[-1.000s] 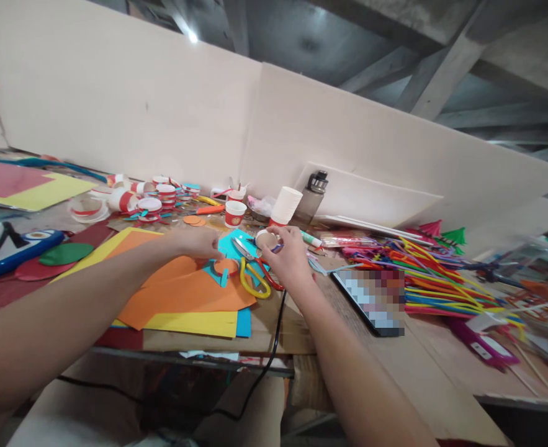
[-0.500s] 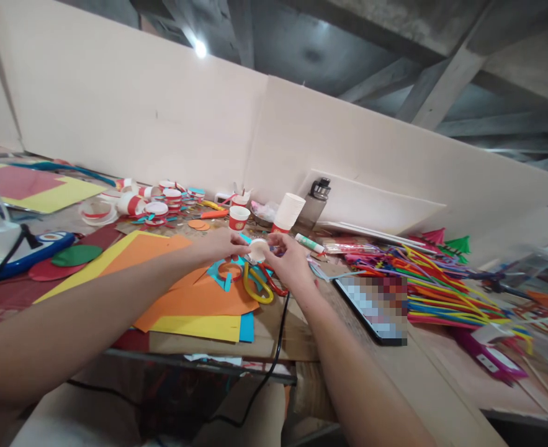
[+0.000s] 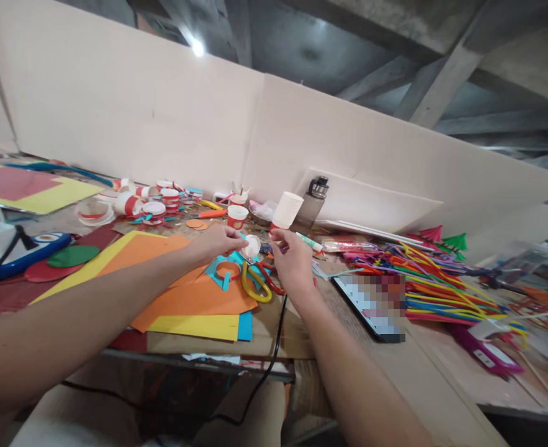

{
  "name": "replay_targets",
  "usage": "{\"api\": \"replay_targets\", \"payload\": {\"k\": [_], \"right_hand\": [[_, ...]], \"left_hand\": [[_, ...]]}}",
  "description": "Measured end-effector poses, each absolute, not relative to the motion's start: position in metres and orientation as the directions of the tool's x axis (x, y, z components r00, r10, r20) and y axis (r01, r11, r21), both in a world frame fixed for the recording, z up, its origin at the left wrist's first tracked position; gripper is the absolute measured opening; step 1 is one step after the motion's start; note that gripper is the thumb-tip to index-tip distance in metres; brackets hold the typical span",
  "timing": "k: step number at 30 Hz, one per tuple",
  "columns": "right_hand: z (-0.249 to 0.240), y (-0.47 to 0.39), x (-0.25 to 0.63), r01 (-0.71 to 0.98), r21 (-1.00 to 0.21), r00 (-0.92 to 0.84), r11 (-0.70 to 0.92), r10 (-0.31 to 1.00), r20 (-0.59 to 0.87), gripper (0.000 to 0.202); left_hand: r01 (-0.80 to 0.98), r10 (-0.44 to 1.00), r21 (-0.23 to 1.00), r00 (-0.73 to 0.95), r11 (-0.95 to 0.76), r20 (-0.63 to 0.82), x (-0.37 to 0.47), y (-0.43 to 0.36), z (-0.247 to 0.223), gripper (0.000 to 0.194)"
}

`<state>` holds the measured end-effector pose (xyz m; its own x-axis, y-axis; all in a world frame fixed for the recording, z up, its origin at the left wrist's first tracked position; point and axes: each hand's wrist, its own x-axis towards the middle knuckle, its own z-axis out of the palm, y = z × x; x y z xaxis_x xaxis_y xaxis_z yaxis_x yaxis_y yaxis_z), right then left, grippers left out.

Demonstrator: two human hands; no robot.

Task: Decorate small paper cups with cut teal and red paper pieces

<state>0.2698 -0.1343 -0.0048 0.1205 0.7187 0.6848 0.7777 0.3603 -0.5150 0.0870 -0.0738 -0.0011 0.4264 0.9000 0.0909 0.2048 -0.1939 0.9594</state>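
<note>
My left hand [image 3: 221, 241] pinches a small white round piece [image 3: 251, 247], which looks like the cut-off bottom of a paper cup, by its left edge. To the right of it, apart from the piece, is my right hand [image 3: 293, 259]. Its thumb and forefinger are drawn together, and whatever may be between them is too small to make out. Below the hands lie scissors with yellow and red handles [image 3: 257, 292]. An orange ring [image 3: 228, 270] rests beside them on blue paper [image 3: 214, 271].
Orange sheets [image 3: 194, 304] lie over yellow paper [image 3: 194, 327]. A paper cup [image 3: 237, 217], stacked white cups [image 3: 288, 208] and a bottle [image 3: 311, 205] stand behind. At right are a phone [image 3: 371, 307] and pipe cleaners [image 3: 445, 288]. A black cable [image 3: 278, 347] hangs over the edge.
My right hand has come off the white round piece and moved slightly right. The piece stays in my left hand, turned a little more upright.
</note>
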Motion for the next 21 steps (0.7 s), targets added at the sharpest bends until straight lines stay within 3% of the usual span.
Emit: {"api": "replay_targets", "payload": {"k": [5,12,21], "right_hand": [[0.0,-0.139,0.27,0.767,-0.512,0.136,0.387,0.682,0.719,0.009],[-0.011,-0.136,0.254,0.826,-0.436,-0.01,0.357,0.783,0.622,0.048],[-0.016,-0.133,0.254,0.858,-0.405,-0.021,0.315,0.811,0.585,0.041]], "left_hand": [[0.158,0.904,0.974,0.42,-0.16,0.08,0.088,-0.076,0.003,0.022],[0.123,0.896,0.985,0.44,-0.121,0.056,0.09,-0.076,0.002,0.024],[0.139,0.876,0.983,0.481,-0.117,0.036,0.09,-0.073,-0.005,0.025]]}}
